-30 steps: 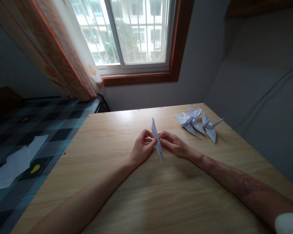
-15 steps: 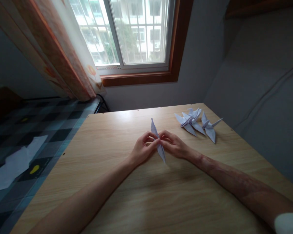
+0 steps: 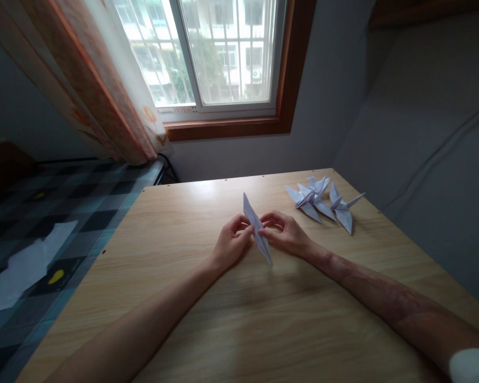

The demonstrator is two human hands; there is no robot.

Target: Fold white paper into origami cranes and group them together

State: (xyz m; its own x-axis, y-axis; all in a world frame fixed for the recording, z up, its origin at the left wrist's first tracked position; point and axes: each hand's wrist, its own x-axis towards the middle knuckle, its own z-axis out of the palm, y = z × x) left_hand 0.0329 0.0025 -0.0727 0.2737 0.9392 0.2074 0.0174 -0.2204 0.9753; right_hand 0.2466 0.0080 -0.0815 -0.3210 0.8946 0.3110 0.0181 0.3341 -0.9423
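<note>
A long, narrow folded piece of pale paper [image 3: 256, 227] stands on edge above the wooden table [image 3: 263, 319], pointed at both ends. My left hand [image 3: 231, 243] pinches its middle from the left with thumb and fingers. My right hand [image 3: 282, 233] pinches the same spot from the right. Both hands hover near the table's middle.
Finished paper cranes [image 3: 321, 201] lie together at the table's far right, close to the grey wall. A window and a curtain [image 3: 104, 96] are behind the table. To the left is a chequered bed [image 3: 43, 223] with white paper sheets [image 3: 19, 271] on it.
The folded paper has tilted, its top tip swinging left and away. Both hands have shifted slightly with it and keep their pinch.
</note>
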